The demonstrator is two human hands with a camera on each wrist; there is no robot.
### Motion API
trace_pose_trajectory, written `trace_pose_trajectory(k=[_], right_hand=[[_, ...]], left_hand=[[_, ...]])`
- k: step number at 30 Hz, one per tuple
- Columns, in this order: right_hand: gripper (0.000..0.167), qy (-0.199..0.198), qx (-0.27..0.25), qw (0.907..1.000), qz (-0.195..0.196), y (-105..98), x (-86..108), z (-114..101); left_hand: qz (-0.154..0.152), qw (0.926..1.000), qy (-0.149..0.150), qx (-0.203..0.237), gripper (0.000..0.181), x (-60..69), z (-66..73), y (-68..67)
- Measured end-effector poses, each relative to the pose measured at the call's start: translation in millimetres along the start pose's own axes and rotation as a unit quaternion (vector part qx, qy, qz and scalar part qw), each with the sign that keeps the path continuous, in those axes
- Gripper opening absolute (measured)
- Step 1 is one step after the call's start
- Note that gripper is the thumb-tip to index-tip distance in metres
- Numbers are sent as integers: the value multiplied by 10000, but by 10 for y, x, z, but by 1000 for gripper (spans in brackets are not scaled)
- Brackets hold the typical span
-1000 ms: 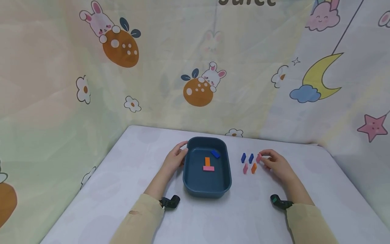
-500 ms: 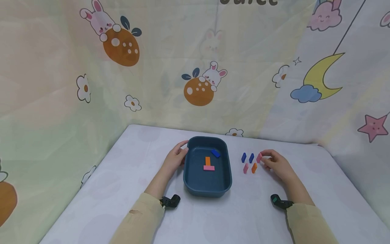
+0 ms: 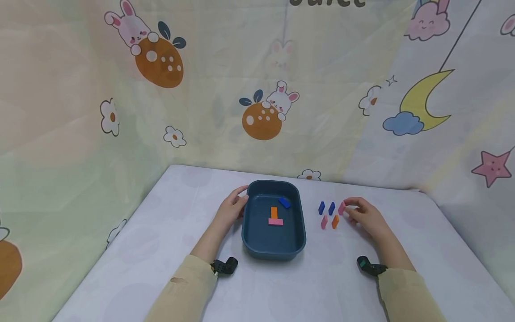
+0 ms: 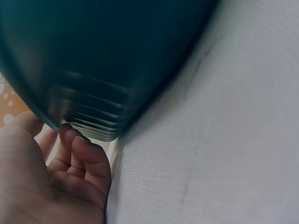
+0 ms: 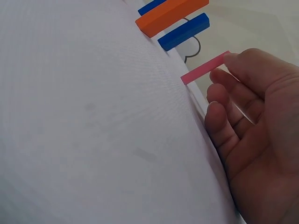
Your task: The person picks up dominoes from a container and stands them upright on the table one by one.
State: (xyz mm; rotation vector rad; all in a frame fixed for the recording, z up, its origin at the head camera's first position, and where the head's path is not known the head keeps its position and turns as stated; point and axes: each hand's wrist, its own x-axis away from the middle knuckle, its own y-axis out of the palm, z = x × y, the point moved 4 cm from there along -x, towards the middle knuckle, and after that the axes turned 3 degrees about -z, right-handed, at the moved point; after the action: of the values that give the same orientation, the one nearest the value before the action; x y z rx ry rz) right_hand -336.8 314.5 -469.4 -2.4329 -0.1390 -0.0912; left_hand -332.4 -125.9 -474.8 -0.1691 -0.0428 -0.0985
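Note:
A dark teal plastic tub [image 3: 274,250] stands on the table; my left hand [image 3: 230,209] holds its left rim. In the left wrist view, the fingers [image 4: 91,158] of that hand curl beside the tub wall. To the right, my right hand [image 3: 365,218] pinches the upper end of an upright pink block [image 3: 342,208] between thumb and fingers. In the right wrist view, this pink block [image 5: 204,68] appears to stand on the table. Close by stand two blue blocks [image 3: 331,208], another pink block [image 3: 324,222] and an orange block [image 3: 335,222].
Inside the tub lie a blue block [image 3: 284,203], an orange block [image 3: 274,212] and a pink block [image 3: 275,222], the last two forming a T. A white cloth covers the table [image 3: 314,290]. A printed fabric backdrop [image 3: 209,112] rises behind it.

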Motion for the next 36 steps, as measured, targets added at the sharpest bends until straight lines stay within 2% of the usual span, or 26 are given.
trace_pose_trajectory(k=[3,7,11,14,19,22,28,31,36], right_hand=[[51,234,-100,9997,56,-18,21,-56],[54,260,-254,9992,167,-102,82,-186],[55,-138,-351,9992,129,-153,107,-358],[53,-444,-343,9984,-58,-119,99,-551],[46,-863,-192,9943,-596,26,46,-961],[42,-966,-84,9923,-774,118,10,-1212],[36,-1480,-36,9826,-1120,368,-81,-1706],[35,-1551,21,9781,-1386,520,-157,-1859],[36,-1483,80,9707,-1890,761,-289,-1973]], left_hand=[[26,10000,92,26,40,6,5,-14],[-12,9997,229,79,37,20,6,-9],[-55,9997,231,67,38,17,-12,9],[-51,9997,241,53,38,0,-30,12],[8,9998,208,39,38,-17,-42,0],[44,9998,169,18,38,-7,-32,-14],[50,9999,144,3,39,12,-24,-35],[43,9998,191,33,38,14,-19,-36],[-29,9996,266,39,39,4,-17,-28]])
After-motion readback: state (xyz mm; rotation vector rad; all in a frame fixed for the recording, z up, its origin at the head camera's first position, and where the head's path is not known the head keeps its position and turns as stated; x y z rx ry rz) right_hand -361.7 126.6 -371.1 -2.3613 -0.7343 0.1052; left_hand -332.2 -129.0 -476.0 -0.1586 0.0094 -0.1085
